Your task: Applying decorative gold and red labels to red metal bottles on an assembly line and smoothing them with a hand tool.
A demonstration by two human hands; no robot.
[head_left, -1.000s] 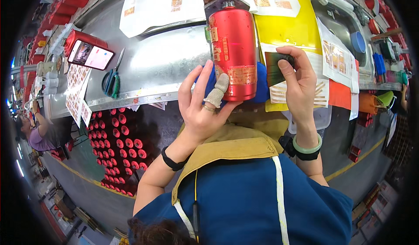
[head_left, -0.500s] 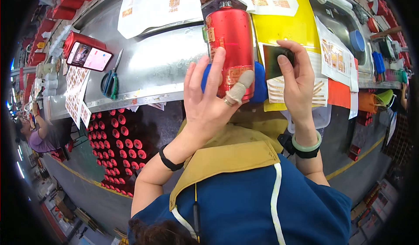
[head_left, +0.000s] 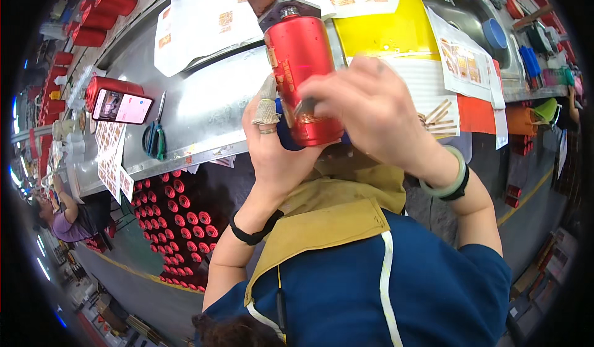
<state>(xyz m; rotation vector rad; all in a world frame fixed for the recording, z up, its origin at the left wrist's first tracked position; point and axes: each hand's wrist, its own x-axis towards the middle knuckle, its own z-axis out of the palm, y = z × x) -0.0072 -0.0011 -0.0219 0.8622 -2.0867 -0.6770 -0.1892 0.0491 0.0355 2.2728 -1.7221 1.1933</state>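
Observation:
A glossy red bottle [head_left: 303, 50] with gold decals lies in front of me, its metal neck at a dark metal bracket [head_left: 289, 10] and its base toward me. My left hand [head_left: 275, 146] is closed around the bottle's left side near the base, a finger with a pale cloth wrap pointing up along it. Blurred by motion, my right hand [head_left: 377, 112] bends over the lower right of the bottle. A small dark flat piece [head_left: 306, 107] shows between its fingertips, against the gold decal near the base. Part of a blue pad [head_left: 286, 127] shows beside the bottle.
Left on the metal table lie scissors [head_left: 154, 138] and a phone [head_left: 122, 106] leaning on a red container. White decal sheets [head_left: 204, 25], a yellow sheet [head_left: 387, 22] and a sink [head_left: 461, 16] lie beyond. Stacked red bottles [head_left: 179, 217] stand below; another person [head_left: 68, 214] is at far left.
My right hand has swung left from beside the bottle onto its lower part, bringing the dark piece. My left hand has shifted to the bottle's left side. The bottle tilts and has turned slightly.

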